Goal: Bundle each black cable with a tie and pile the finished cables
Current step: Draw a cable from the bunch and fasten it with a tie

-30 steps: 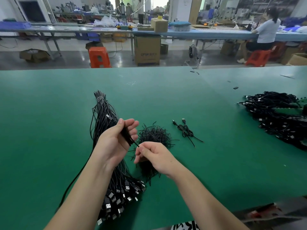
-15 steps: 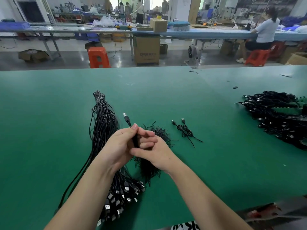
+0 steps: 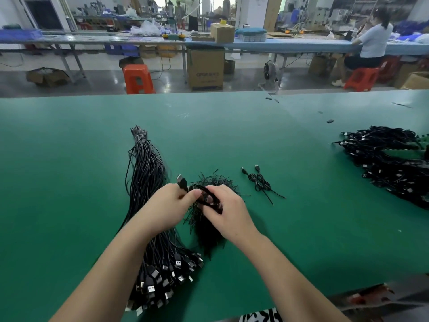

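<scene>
Lettering on a cardboard box (image 3: pixel 205 68) under the far bench is too blurred to read. Both hands meet over a green table (image 3: pixel 69 170): the left hand (image 3: pixel 166 209) pinches a black cable (image 3: pixel 204 194) just below its USB plug (image 3: pixel 181 181), while the right hand (image 3: pixel 228 211) curls around the cable's coiled loops. Loose ties (image 3: pixel 210 231) lie beneath the hands, unbundled cables (image 3: pixel 148 182) at left, and finished cables (image 3: pixel 392 163) are piled at far right.
</scene>
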Demonstrator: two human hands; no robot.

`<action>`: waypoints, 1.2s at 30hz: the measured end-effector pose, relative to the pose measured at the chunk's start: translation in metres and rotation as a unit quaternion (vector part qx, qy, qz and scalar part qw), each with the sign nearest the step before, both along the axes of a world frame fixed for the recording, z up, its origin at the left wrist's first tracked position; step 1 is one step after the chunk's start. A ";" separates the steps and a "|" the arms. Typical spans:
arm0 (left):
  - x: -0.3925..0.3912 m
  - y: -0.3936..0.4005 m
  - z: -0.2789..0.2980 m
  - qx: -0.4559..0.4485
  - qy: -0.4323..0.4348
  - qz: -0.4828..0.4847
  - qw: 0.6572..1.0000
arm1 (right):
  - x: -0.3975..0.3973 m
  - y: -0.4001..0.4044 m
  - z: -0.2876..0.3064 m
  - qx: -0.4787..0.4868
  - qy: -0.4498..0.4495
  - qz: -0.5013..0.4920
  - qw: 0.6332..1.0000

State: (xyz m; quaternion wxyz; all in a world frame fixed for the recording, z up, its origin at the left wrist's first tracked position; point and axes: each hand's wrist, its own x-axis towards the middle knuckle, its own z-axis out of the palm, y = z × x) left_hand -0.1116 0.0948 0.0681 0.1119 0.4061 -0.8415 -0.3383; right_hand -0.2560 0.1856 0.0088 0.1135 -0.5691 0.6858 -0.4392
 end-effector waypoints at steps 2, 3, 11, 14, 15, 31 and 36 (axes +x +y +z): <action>-0.005 0.005 -0.005 -0.087 -0.032 0.018 0.996 | -0.002 -0.002 0.000 0.025 0.079 0.006 0.997; -0.007 0.008 -0.008 -0.102 -0.015 0.022 0.994 | -0.002 -0.003 0.000 0.037 0.091 0.012 0.995; -0.010 0.005 -0.009 -0.099 0.072 0.029 0.992 | 0.000 0.000 0.001 0.019 0.108 -0.002 0.994; -0.013 0.001 -0.009 -0.090 0.087 0.035 0.992 | 0.001 -0.001 0.000 0.041 0.115 0.003 0.993; -0.015 0.001 -0.009 -0.098 0.079 0.028 0.992 | 0.002 -0.002 0.000 0.066 0.105 0.011 0.992; -0.013 -0.040 -0.019 0.186 0.149 -0.087 0.967 | 0.004 -0.007 -0.009 0.118 -0.281 0.056 0.951; -0.005 -0.073 -0.063 -0.051 -0.086 0.029 0.995 | -0.018 -0.006 -0.014 0.143 -0.226 -0.012 0.963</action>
